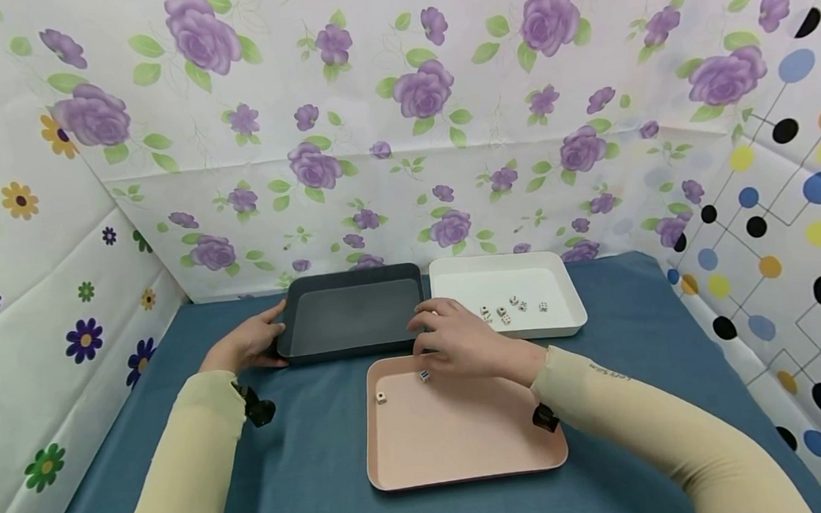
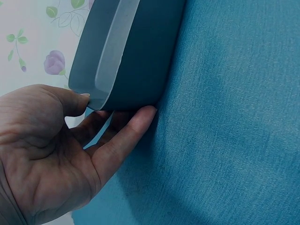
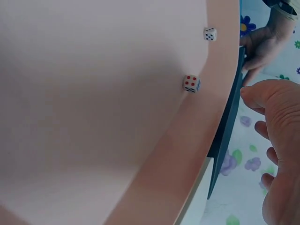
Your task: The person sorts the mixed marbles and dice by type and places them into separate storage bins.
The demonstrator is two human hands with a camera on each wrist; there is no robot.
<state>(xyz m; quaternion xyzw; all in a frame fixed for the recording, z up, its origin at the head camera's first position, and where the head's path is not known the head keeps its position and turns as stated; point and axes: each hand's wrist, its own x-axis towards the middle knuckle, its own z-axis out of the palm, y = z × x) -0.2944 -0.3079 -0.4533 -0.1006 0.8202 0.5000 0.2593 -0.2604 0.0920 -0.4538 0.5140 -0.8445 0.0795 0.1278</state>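
Note:
My left hand [image 1: 248, 339] grips the left end of a dark grey tray [image 1: 357, 312]. In the left wrist view its thumb is at the tray's rim and its fingers touch the outer wall low down. My right hand [image 1: 459, 336] hovers over the far edge of a pink tray [image 1: 466, 435], beside the dark tray's right end. Its fingers are loosely bent with nothing seen between them; contact with the dark tray cannot be told. Two dice lie in the pink tray: one die [image 3: 191, 83] near the far wall, another die [image 3: 210, 34] near the left wall.
A white tray [image 1: 565, 316] holding several dice [image 1: 505, 319] stands right of the dark tray, close to it. Blue cloth [image 1: 310, 454] covers the table. Flowered cloth [image 1: 373, 132] hangs behind, with patterned cloths at both sides.

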